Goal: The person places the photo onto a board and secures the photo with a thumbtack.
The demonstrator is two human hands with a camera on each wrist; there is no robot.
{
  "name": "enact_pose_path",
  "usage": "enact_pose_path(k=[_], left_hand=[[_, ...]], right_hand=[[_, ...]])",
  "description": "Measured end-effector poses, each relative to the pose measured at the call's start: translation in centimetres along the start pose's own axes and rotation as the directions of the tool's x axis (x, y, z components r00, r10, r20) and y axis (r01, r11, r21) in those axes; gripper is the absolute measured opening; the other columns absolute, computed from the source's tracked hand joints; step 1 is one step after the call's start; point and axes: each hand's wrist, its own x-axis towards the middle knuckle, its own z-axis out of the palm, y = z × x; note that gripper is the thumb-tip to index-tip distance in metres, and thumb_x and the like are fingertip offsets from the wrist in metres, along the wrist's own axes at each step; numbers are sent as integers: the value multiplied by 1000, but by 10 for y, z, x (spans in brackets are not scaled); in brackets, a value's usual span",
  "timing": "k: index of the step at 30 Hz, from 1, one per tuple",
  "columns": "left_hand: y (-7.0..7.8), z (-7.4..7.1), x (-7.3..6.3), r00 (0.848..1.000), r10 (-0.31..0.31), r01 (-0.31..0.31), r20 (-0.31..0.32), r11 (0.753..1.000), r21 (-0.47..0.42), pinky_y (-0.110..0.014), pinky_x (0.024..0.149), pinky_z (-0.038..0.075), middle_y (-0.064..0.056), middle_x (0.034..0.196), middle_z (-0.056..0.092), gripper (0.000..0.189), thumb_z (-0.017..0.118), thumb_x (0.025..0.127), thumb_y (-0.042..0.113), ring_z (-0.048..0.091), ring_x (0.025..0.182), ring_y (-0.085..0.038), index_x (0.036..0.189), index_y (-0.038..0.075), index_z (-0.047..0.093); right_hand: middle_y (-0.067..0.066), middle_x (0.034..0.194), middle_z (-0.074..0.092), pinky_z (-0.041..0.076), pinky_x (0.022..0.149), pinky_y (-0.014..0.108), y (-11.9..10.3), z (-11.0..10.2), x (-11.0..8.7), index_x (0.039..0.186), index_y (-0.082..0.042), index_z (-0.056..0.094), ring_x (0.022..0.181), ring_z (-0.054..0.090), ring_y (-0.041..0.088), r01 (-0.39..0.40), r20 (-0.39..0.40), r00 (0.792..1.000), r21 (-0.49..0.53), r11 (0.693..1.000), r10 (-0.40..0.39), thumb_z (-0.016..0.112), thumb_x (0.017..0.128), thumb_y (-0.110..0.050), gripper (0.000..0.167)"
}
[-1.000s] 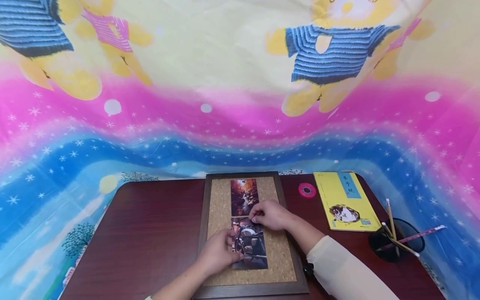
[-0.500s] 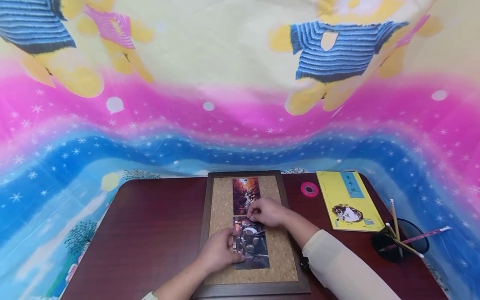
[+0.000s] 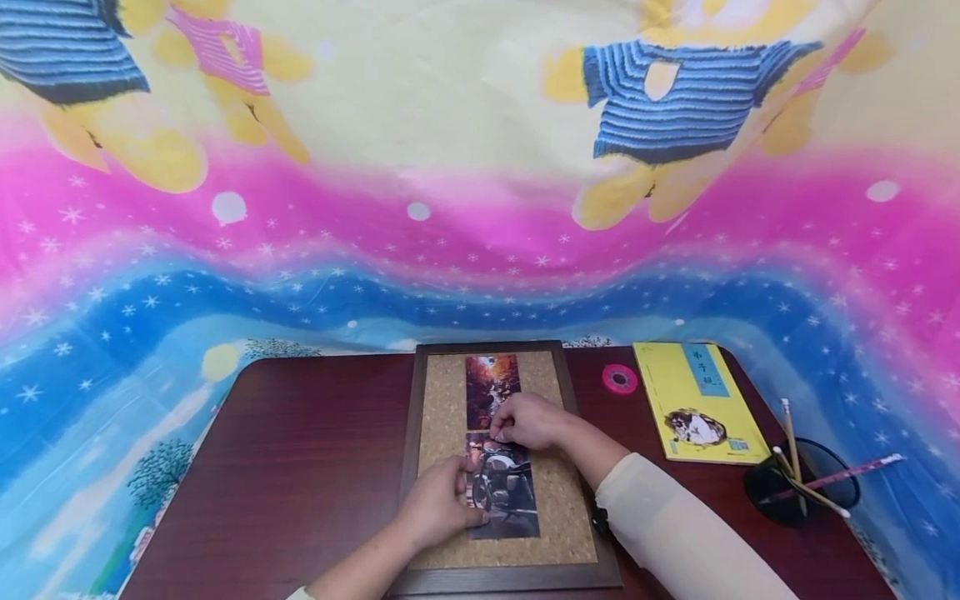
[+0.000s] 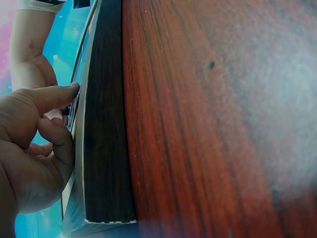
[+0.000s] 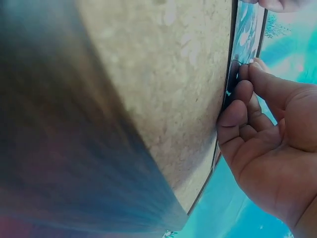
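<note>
A motorcycle photo point(image 3: 506, 487) lies on the framed cork board point(image 3: 558, 500), just below an autumn-stream photo point(image 3: 487, 392). My left hand point(image 3: 437, 507) rests at the lower photo's left side, its thumb and fingertips on the picture and board. At that photo's upper edge, my right hand point(image 3: 528, 422) pinches a small pin point(image 5: 251, 61) between thumb and forefinger. In the right wrist view, the pin's thin shaft points toward the board, and the other fingers are curled close against its surface. My right hand partly covers where the two photos meet.
Right of the board, a pink round case point(image 3: 619, 379) and a yellow book point(image 3: 701, 408) lie on the dark red table point(image 3: 300, 467). A black mesh cup point(image 3: 780, 492) with several pencils stands near the right edge. A printed curtain point(image 3: 420, 258) hangs behind the table.
My right hand has shifted slightly left along the lower photo's upper edge, still pinching the pin. My left hand stays in place on the photo; the head view has shifted a little.
</note>
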Motion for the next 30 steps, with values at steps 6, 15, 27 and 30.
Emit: enact_pose_path(k=[6,15,27,30], left_hand=[[1,0,-1,1000,-6,6,3,1000,1,-31,65,44,2,83,55,67,97,59,24,49,73,-13,114,4,65],[2,0,-2,1000,-9,9,2,1000,2,-31,65,44,2,83,55,67,97,60,25,50,73,-12,115,3,65],[1,0,-1,1000,-15,15,-1,1000,3,-32,66,45,2,84,56,67,98,60,25,50,74,-13,115,5,65],[1,0,-2,1000,-18,18,-1,1000,3,-32,66,45,2,84,56,67,98,60,25,50,74,-13,115,4,65]], right_hand=[[-10,82,70,51,76,34,-5,-1,2,86,-22,79,77,59,8,-58,16,998,-12,998,58,76,93,-10,14],[-10,77,67,51,69,31,-9,0,6,85,-21,78,70,60,9,-130,26,991,-19,991,131,73,92,-10,14],[0,73,69,54,56,30,-3,1,6,86,-17,78,59,65,16,-199,31,980,165,966,196,74,93,-4,15],[1,72,69,54,55,30,-3,1,6,86,-16,78,59,65,16,-198,29,980,173,965,196,74,92,-4,14]])
